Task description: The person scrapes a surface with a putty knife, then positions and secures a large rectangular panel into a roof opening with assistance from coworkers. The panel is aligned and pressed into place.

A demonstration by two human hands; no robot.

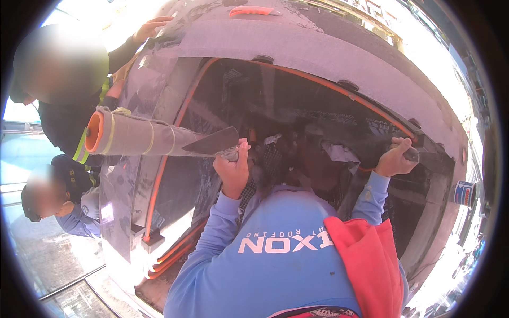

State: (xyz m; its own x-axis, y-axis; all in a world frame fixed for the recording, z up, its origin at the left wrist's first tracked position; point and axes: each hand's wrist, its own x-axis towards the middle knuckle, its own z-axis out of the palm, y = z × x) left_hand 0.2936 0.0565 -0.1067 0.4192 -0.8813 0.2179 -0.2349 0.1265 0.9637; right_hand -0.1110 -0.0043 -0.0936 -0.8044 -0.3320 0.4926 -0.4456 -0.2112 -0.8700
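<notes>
My left hand (233,168) is closed around the grey handle of a trowel. Its dark pointed blade (214,141) lies across the end of a long fabric-wrapped roll (169,139) in the view; whether they touch I cannot tell. The roll is tied with yellow string and has an orange tube end. Farther right, my right hand (393,159) is wrapped around a short grey handle (411,154); the rest of that tool blends into the dark background. Below and between both hands is a dark sheet-like surface (196,122).
An orange cord or pipe (185,100) borders the dark area. An orange-handled knife (253,10) lies on the grey ledge (318,45) at the far side. A can (465,193) stands at right. Two people, one upper (58,116) and one lower (79,201), are at left.
</notes>
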